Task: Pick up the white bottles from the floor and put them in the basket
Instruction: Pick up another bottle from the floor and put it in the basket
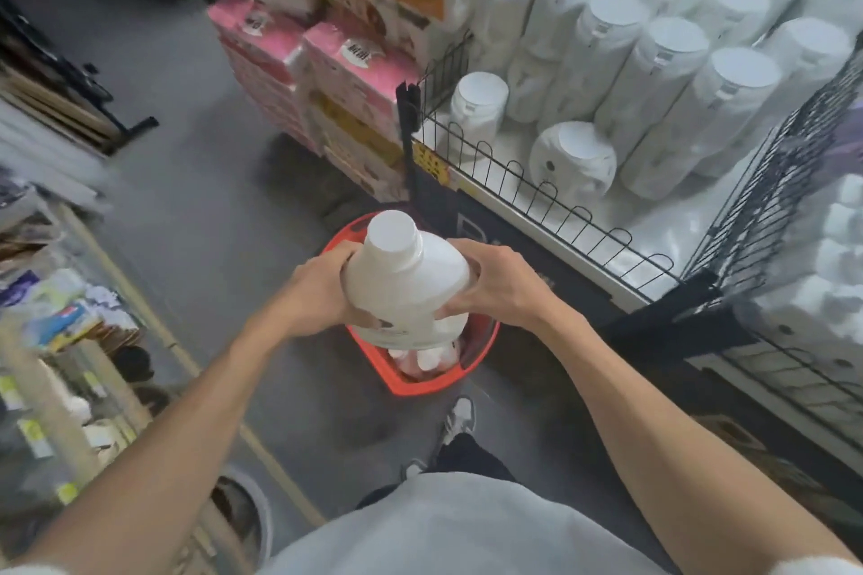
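My left grip (322,289) and right grip (495,289) squeeze a big white plastic bottle (406,285) over the red plastic basket (485,341) mid-frame, which already holds some bottles; this one isn't in yet.

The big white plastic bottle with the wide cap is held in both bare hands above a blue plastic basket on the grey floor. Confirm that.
Not quite: the basket is red-orange, not blue, as the head view shows. The rest holds: the big white plastic bottle is held in the left hand and right hand above it on the grey floor.
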